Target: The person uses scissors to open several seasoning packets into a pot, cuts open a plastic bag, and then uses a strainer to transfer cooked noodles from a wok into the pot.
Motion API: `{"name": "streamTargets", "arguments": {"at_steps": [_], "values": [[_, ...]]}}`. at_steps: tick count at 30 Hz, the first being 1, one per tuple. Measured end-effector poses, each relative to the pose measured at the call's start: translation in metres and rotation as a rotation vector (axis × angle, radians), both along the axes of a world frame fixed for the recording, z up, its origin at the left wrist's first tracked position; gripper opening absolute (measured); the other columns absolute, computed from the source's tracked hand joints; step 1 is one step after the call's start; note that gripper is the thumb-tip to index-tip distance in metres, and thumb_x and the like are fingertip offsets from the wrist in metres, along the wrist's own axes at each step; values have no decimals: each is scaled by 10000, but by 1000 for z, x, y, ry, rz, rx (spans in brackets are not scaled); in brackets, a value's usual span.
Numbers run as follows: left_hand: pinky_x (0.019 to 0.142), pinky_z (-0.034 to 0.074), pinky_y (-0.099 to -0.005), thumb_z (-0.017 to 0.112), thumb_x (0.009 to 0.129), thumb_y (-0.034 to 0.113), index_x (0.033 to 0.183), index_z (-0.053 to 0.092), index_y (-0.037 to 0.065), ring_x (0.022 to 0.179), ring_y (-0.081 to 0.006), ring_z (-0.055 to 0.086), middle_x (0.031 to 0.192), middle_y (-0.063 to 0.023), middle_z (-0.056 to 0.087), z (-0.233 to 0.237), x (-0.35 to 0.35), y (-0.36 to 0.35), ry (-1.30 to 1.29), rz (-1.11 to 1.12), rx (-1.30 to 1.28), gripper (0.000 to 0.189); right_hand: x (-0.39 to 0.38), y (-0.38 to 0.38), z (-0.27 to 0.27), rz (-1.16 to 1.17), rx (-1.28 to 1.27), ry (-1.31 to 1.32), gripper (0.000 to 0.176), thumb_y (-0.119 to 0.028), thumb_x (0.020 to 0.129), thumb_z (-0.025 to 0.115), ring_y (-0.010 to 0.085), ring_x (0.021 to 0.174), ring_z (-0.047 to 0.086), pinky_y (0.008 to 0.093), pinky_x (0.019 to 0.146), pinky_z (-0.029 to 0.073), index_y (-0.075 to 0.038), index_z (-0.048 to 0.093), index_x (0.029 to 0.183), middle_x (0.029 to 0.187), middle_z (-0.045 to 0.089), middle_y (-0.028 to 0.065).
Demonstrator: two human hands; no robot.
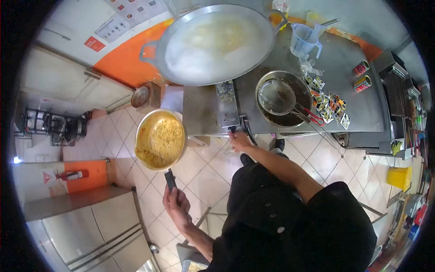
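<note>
My left hand (177,205) is closed round the black handle of a saucepan (141,152), held out over the floor at the left. Yellowish, crumbly food (165,138) with a few orange specks lies inside it. My right hand (239,141) is at the counter's front edge, fingers pinched on a small dark control knob (232,129) of a metal cooker (229,109). Above this cooker sits a very wide two-handled pan (174,75), full of steaming, whitish contents. Right of it, a round pot (263,113) has a strainer (276,97) resting across it.
Torn sachets (333,106) lie scattered right of the pot, near two small cans (362,84). A measuring jug (304,40) stands at the back. On the left are a steel refrigerator (108,217) and a gas stove (54,127). A yellow bucket (399,178) is far right.
</note>
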State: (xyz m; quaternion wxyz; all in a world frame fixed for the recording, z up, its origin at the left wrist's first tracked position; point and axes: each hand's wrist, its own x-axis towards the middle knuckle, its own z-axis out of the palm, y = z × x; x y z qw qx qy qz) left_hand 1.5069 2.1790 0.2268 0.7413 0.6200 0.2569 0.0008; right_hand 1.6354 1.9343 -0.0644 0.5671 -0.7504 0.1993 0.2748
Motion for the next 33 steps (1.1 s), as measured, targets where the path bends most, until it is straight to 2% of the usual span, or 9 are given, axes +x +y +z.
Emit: {"name": "streamTargets", "arguments": {"at_steps": [3, 8, 15, 17, 18, 24, 27, 31, 33], "values": [[358, 144, -176, 558, 968, 137, 1205, 575, 46, 433, 11, 249, 627, 85, 339, 5, -11, 0, -12, -21, -38, 255, -12, 17, -9, -334, 255, -94, 474, -458, 995, 503, 222, 520, 633, 370, 571, 556, -2, 555, 1116, 909, 643, 165], [331, 140, -181, 555, 973, 138, 1205, 562, 50, 419, 10, 234, 616, 91, 344, 2, -17, 8, -11, 44, -6, 249, -14, 13, -23, -394, 570, -24, 506, -509, 1028, 404, 196, 646, 669, 313, 522, 539, -55, 538, 1207, 928, 650, 97], [327, 140, -182, 549, 969, 122, 1203, 563, 57, 421, 11, 242, 612, 93, 334, 6, -12, 17, -56, -6, -7, 244, -13, -20, -29, -243, 923, 127, 599, -616, 952, 485, 320, 803, 689, 477, 739, 553, -76, 589, 1190, 1104, 689, 128], [327, 142, -182, 548, 966, 114, 1204, 564, 54, 421, 12, 242, 612, 95, 330, 10, -12, 15, -41, -3, -1, 245, -9, -26, -35, 349, -432, -355, 447, -467, 921, 590, 344, 809, 699, 486, 737, 556, -47, 658, 1057, 976, 714, 163], [327, 142, -182, 548, 966, 114, 1204, 564, 54, 421, 12, 242, 612, 95, 330, 9, -13, 15, -41, -5, 4, 245, -23, -24, -10, 299, -767, -567, 270, -285, 867, 618, 360, 799, 701, 518, 736, 550, -33, 698, 924, 861, 713, 189], [340, 142, -179, 519, 977, 148, 1268, 553, 43, 421, 9, 237, 601, 95, 313, 1, -13, 10, -16, -68, 26, 311, 8, -13, 33, 763, -867, -688, 169, -168, 830, 621, 317, 797, 711, 476, 673, 570, -42, 733, 816, 855, 715, 192], [344, 143, -181, 518, 976, 148, 1287, 546, 41, 424, 8, 235, 604, 94, 312, 6, -4, 3, 4, -80, 16, 330, 33, 4, 3, 521, -773, -637, 156, -149, 813, 631, 283, 828, 715, 437, 640, 578, -45, 747, 810, 868, 721, 181], [348, 150, -182, 536, 971, 176, 1317, 534, 48, 427, -3, 247, 607, 81, 316, -2, -15, 5, -14, -88, -1, 369, 32, 24, -17, 596, -940, -686, 165, -138, 816, 625, 295, 878, 712, 456, 674, 583, -60, 759, 872, 898, 729, 160], [345, 174, -178, 552, 970, 193, 1339, 519, 52, 427, -6, 261, 607, 74, 320, -1, -15, 7, -25, -120, 4, 396, 35, 35, -27, 639, -992, -490, 218, -217, 826, 664, 388, 927, 695, 534, 850, 556, -112, 773, 983, 1017, 736, 105]]}}
